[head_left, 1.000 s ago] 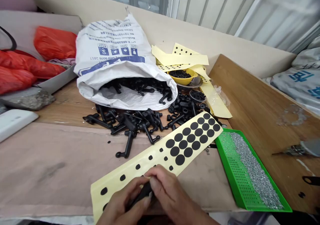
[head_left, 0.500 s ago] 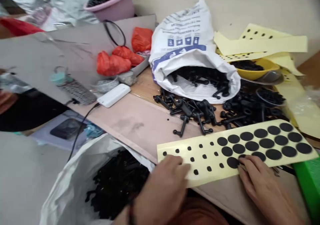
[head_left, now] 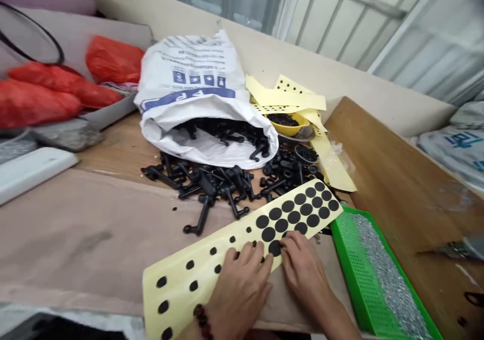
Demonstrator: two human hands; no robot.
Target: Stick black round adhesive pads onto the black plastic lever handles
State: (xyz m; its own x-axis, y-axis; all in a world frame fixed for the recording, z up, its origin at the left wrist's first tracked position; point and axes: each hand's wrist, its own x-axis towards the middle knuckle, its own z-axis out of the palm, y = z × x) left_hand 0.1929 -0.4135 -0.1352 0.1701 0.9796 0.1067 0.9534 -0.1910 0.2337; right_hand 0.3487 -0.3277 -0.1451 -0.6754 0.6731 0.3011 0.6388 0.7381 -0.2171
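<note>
A long pale-yellow sheet of round black stickers (head_left: 177, 299) lies slanted across the bench, with large discs on its right part and small dots on its left. My left hand (head_left: 242, 279), a beaded bracelet at the wrist, rests on the sheet with fingers stretched out over the small dots. At the near edge, my right hand (head_left: 306, 262) has its fingers bent and close together on the sheet beside a large black disc (head_left: 275, 248). The right thumb is hardly visible. Black plastic crank-shaped parts (head_left: 204, 209) are heaped just beyond the sheet.
Behind the heap, a white sack (head_left: 192, 68) gapes open with more black parts inside. A yellow bowl (head_left: 289, 127) and more yellow sheets (head_left: 287, 98) stand behind right. On the right is a green basket (head_left: 351, 279) of small metal pieces. Red plastic bags (head_left: 113, 60) lie left.
The view has swung right, bringing in the green basket and window. My left hand has moved along the sheet from its left end toward the large discs. My right hand stays at the near edge.
</note>
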